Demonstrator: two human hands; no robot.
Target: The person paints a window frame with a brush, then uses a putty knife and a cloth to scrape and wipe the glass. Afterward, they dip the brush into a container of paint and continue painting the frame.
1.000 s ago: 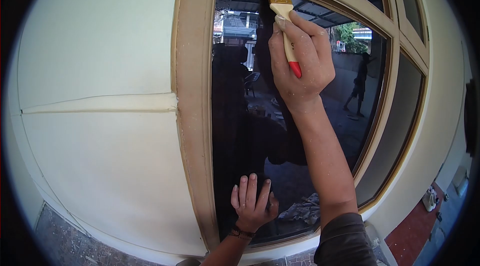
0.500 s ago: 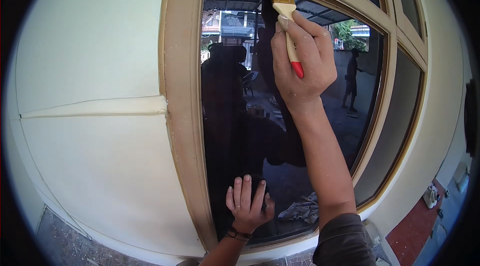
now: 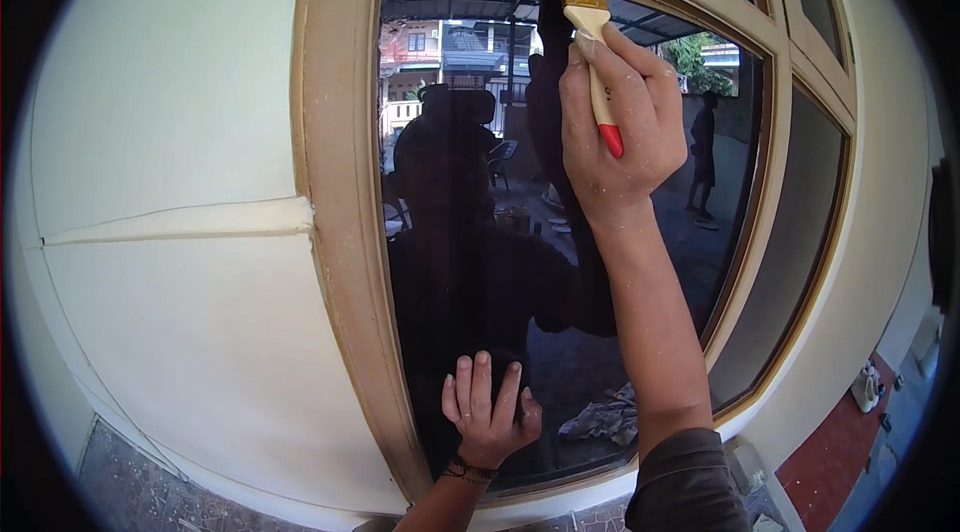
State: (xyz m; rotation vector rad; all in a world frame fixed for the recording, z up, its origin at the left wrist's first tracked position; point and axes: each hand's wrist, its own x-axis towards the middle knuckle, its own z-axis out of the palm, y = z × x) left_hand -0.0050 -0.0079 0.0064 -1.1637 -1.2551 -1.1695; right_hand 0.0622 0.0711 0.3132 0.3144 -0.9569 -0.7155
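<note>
A paintbrush with a pale handle, a red tip and tan bristles is gripped in my right hand. Its bristles touch or lie very close to the top inner edge of the brown window frame. Specks of paint dot my right hand and forearm. Lower down, my left hand rests with fingers spread against the dark window glass, a beaded band on its wrist. The glass mirrors my own outline and a raised arm.
A cream wall with a raised ledge borders the frame on the left. More framed panes stand to the right. Shoes lie by a red floor strip at lower right. The glass reflects another person, a chair and houses.
The brush and my right hand have shifted slightly right along the top of the frame. The whole view has turned a little, so the frame's left side sits further left. My left hand stays on the glass.
</note>
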